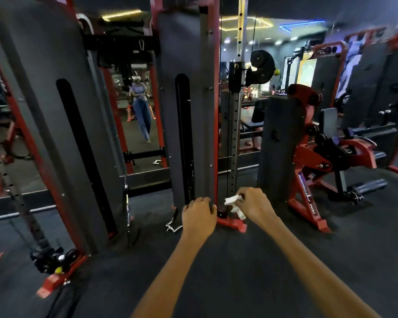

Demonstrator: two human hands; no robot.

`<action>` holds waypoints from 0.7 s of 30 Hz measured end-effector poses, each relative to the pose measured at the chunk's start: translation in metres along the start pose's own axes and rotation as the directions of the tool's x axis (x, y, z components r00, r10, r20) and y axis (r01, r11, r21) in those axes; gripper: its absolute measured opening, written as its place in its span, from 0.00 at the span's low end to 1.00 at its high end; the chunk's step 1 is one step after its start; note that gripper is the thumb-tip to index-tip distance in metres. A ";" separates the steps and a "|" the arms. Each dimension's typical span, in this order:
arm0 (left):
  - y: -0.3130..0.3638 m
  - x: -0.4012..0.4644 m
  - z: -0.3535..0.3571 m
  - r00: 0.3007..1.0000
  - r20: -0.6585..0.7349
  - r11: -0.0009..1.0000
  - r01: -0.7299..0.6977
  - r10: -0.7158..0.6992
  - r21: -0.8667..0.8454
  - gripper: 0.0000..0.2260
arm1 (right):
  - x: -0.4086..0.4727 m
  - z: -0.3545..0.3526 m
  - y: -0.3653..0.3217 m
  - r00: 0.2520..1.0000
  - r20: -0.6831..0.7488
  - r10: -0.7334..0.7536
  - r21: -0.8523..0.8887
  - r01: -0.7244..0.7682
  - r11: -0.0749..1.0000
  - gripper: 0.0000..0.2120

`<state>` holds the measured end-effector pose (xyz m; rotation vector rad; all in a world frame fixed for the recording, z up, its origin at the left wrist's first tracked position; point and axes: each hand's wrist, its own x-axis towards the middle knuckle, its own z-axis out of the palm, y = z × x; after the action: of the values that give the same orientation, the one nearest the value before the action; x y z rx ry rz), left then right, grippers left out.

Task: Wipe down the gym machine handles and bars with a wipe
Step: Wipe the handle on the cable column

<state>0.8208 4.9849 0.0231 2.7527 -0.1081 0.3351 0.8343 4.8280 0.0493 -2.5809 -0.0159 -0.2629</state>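
Your right hand (253,204) pinches the wipe (233,203) beside the perforated upright (236,134), your left hand (199,213) curls empty nearby, and that loose pinch could drop it.

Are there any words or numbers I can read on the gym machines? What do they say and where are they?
"AN FITNESS", as best it reads: white letters running along the slanted red frame leg of the machine on the right; the letters are small and tilted, so the reading is unsure.
Poster or picture panel at far right: too blurred to read.
Nothing readable on the grey weight-stack covers, and none on the white wipe.
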 end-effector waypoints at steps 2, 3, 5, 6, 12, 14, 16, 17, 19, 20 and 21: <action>-0.003 0.047 0.005 1.000 0.002 1.000 -0.009 0.009 -0.002 0.14 | 0.044 0.004 0.003 1.000 0.000 0.009 -0.011 -0.009 1.000 0.07; -0.005 0.068 0.009 1.000 -0.001 1.000 -0.012 0.012 0.000 0.14 | 0.066 0.008 0.007 1.000 -0.001 0.018 -0.012 -0.018 1.000 0.08; -0.011 0.118 0.019 1.000 -0.004 1.000 -0.016 0.016 0.004 0.14 | 0.114 0.017 0.015 0.999 0.003 0.032 -0.008 -0.032 0.999 0.07; -0.014 0.138 0.023 1.000 -0.004 1.000 -0.014 0.014 0.003 0.14 | 0.133 0.022 0.019 0.999 0.003 0.035 -0.005 -0.035 0.999 0.07; -0.025 0.287 0.067 0.999 -0.038 0.999 -0.037 0.037 0.002 0.13 | 0.283 0.040 0.049 0.999 -0.031 0.011 0.033 -0.010 0.999 0.07; -0.025 0.336 0.078 0.998 -0.038 0.999 -0.041 0.041 0.002 0.13 | 0.334 0.039 0.057 0.999 -0.041 0.012 0.049 -0.010 0.999 0.06; -0.026 0.383 0.083 0.999 -0.033 0.999 -0.042 0.043 0.016 0.13 | 0.380 0.037 0.063 0.999 -0.044 0.009 0.055 -0.007 0.998 0.05; -0.025 0.411 0.085 0.998 -0.038 0.999 -0.042 0.042 0.017 0.14 | 0.407 0.035 0.065 0.999 -0.049 0.000 0.058 0.003 0.998 0.04; -0.024 0.461 0.088 0.997 -0.061 0.999 -0.045 0.046 0.010 0.15 | 0.457 0.033 0.069 0.997 -0.076 -0.020 0.054 0.024 0.998 0.04; -0.024 0.484 0.090 0.996 -0.069 0.999 -0.052 0.052 0.005 0.15 | 0.480 0.033 0.071 0.995 -0.096 -0.020 0.062 0.026 0.998 0.04; -0.023 0.504 0.091 0.996 -0.068 0.998 -0.060 0.059 -0.005 0.15 | 0.499 0.032 0.070 0.993 -0.116 -0.012 0.082 0.021 0.996 0.04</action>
<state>1.3315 4.9574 0.0559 2.7314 -0.1733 0.4433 1.3341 4.7637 0.0814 -2.4797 -0.0059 -0.4092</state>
